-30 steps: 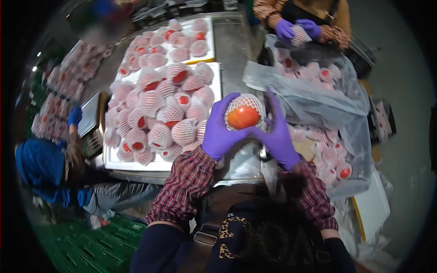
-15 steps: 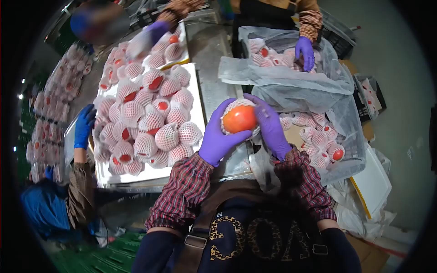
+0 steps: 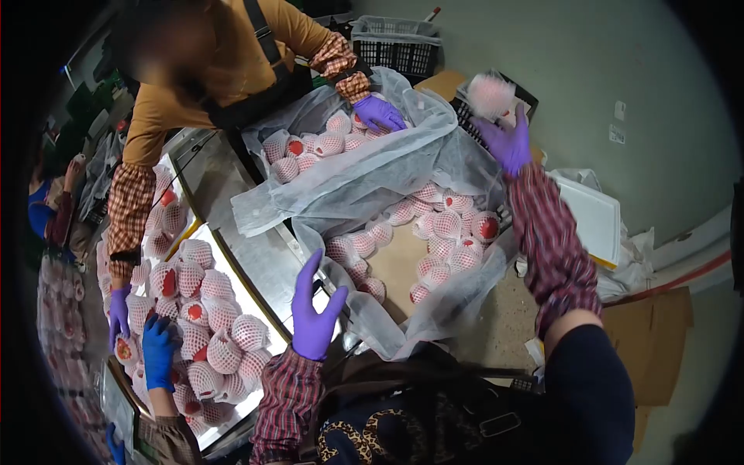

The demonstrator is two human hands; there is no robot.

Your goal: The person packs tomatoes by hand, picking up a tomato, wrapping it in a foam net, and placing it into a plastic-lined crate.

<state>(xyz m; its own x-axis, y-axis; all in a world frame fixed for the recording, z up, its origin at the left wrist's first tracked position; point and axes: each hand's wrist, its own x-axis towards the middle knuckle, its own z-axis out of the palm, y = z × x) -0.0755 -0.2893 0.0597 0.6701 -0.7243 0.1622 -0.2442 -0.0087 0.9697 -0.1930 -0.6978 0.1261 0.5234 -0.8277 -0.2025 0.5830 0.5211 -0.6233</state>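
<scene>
My right hand [image 3: 508, 146], in a purple glove, reaches far out with thumb and fingers spread. Just beyond its fingertips is a round fruit in a pink-and-white foam net [image 3: 490, 94], blurred, over a small black crate [image 3: 528, 97]. My left hand [image 3: 314, 310], also purple-gloved, is open with nothing in it. It hovers between the white tray [image 3: 244, 291] of netted fruit and the near lined crate. Inside that crate's pale liner [image 3: 380, 329], netted red fruits [image 3: 446, 225] lie around a bare cardboard sheet [image 3: 404, 267].
A co-worker in an orange top [image 3: 291, 27] has one purple-gloved hand [image 3: 378, 114] in the farther lined crate and another at the tray. Another person's blue glove [image 3: 158, 353] touches fruit there. A white foam lid [image 3: 589, 221] and cardboard box [image 3: 647, 341] are at right.
My view has turned right. The netted fruit that both hands held is now beyond my right fingertips, over the small crate. My left hand has let go and moved apart.
</scene>
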